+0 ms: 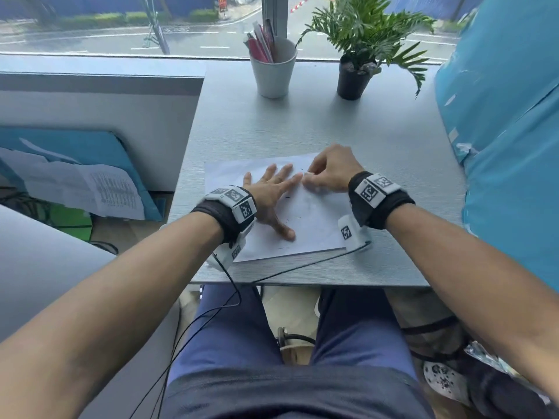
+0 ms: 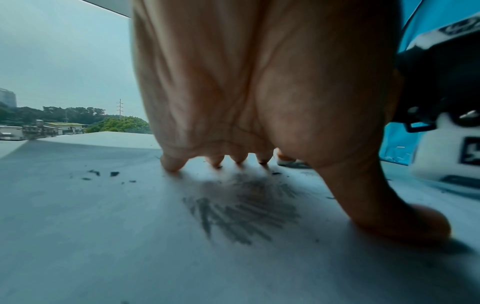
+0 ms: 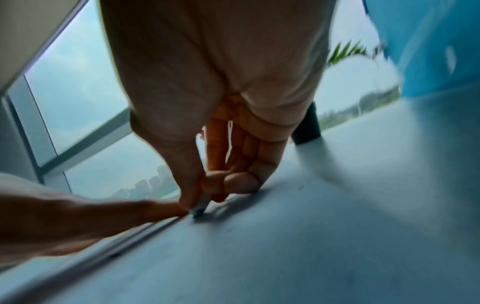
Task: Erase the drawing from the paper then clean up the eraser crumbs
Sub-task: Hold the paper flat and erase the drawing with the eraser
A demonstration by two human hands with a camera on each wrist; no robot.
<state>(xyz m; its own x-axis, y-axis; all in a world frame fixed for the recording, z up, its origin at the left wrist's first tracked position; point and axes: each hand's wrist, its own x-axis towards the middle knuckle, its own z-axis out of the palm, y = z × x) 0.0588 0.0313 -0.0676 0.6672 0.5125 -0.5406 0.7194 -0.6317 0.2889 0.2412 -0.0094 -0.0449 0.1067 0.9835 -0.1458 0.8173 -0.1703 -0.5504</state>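
A white sheet of paper (image 1: pixel 314 228) lies on the grey table (image 1: pixel 302 122) near its front edge. My left hand (image 1: pixel 272 192) presses flat on the paper with fingers spread. Under that palm, the left wrist view shows a smudged grey pencil drawing (image 2: pixel 241 209) and dark eraser crumbs (image 2: pixel 114 173). My right hand (image 1: pixel 328 173) pinches a small eraser (image 3: pixel 198 209) between thumb and fingers, its tip on the paper just beside my left fingertips. Most of the eraser is hidden by the fingers.
A white cup (image 1: pixel 273 71) of pens and a potted plant (image 1: pixel 358 68) stand at the table's far edge by the window. A blue fabric mass (image 1: pixel 508 146) rises along the right side. Cables (image 1: pixel 230 297) hang over the front edge onto my lap.
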